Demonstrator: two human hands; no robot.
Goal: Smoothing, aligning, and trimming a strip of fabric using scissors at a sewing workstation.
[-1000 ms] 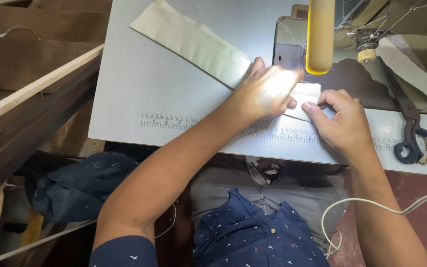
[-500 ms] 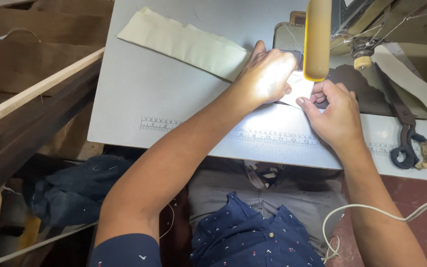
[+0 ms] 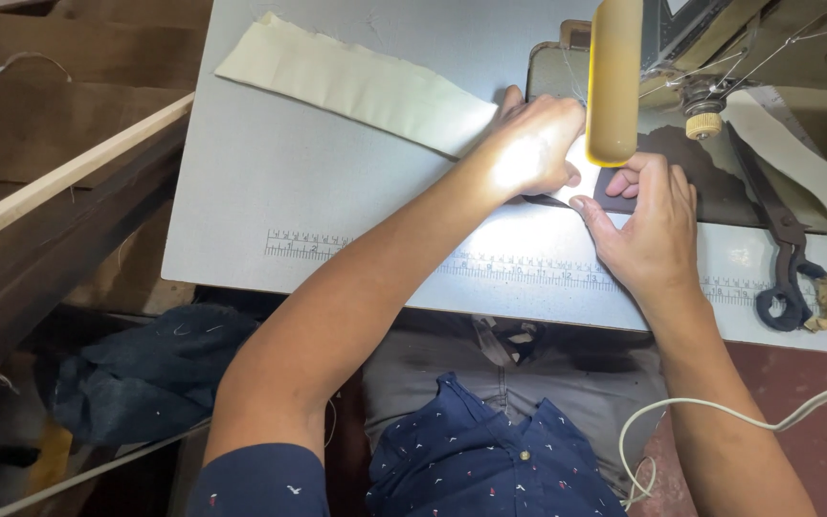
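Observation:
My left hand point(image 3: 531, 144) lies flat on the end of a long cream fabric strip point(image 3: 356, 84) that runs up and left across the pale grey sewing table point(image 3: 337, 206). My right hand point(image 3: 651, 225) sits just right of it, fingertips pinching the brightly lit edge of the fabric beside a small dark piece point(image 3: 616, 194). Both hands are under a yellow-tan lamp arm point(image 3: 614, 81) of the sewing machine point(image 3: 720, 57). The needle area is hidden by the lamp and the hands.
Large dark scissors point(image 3: 785, 258) with a wrapped handle lie at the right on the table. Another cream strip point(image 3: 801, 158) hangs off the machine. A printed ruler point(image 3: 356, 251) runs along the table's front. A wooden rail point(image 3: 59, 182) stands left; a white cable point(image 3: 720, 412) loops below.
Both hands have slid farther from me, toward the machine, carrying the fabric end under the lamp. The cream strip has shifted left and up across the table.

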